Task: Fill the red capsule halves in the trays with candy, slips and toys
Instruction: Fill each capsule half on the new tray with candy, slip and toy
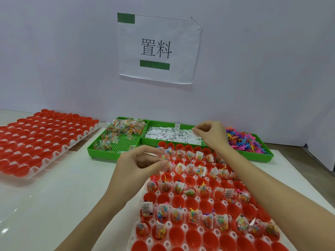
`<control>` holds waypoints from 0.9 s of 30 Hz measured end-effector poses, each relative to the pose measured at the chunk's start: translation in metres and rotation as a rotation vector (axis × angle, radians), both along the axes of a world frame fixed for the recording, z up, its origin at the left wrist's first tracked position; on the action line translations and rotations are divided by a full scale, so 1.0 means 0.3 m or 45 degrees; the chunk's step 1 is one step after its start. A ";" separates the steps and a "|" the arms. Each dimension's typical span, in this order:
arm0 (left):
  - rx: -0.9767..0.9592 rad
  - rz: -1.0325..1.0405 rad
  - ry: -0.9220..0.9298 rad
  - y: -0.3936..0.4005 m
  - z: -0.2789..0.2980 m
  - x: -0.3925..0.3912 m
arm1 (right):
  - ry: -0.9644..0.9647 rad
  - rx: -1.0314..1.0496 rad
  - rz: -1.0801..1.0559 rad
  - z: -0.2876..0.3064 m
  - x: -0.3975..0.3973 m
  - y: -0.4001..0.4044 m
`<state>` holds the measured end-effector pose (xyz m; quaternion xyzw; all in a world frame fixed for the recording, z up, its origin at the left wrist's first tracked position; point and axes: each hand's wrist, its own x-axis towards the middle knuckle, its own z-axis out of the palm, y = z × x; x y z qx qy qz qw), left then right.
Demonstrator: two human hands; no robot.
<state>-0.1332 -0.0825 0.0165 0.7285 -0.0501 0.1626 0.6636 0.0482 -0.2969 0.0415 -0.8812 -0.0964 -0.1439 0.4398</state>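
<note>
The right hand point(210, 134) is reaching over the far edge of the near capsule tray point(163, 240) and pinching a white paper slip point(196, 135) between thumb and forefinger, just above the heap in the middle green bin point(174, 136). The left hand point(143, 162) is hovering over the tray's far-left corner, its thumb and fingertips pinching a clear candy packet point(164, 157) right above the red capsule halves point(178, 201) there.

The move to come looks like a short drop toward the person: the slip is lying far and slightly right of the cups that need it, so the right hand is the nearer one for it. The slip's long axis is hard to read here.

Filled rows are alternating with bare ones; empty cups are sitting along the near rows and one row mid-tray. The toy bin point(248, 142) is lying far right, the candy bin point(116, 140) far left. A second tray of empty halves point(36, 138) is waiting well apart on the left. The right forearm is crossing the tray's right side, so open room lies mostly to the centre and left.
</note>
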 end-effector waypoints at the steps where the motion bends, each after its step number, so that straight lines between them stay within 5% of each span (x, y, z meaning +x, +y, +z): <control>1: -0.061 -0.018 0.022 -0.002 0.003 -0.002 | 0.027 0.106 0.035 0.012 -0.044 0.008; 6: -0.024 -0.119 0.050 -0.030 0.019 -0.021 | 0.176 0.476 0.323 0.041 -0.337 0.027; 21: -0.121 -0.257 0.099 -0.087 0.044 -0.063 | 0.200 0.539 0.428 -0.015 -0.638 -0.054; 27: 0.056 -0.271 0.083 -0.075 0.042 -0.060 | 0.228 0.456 0.498 0.001 -0.646 -0.064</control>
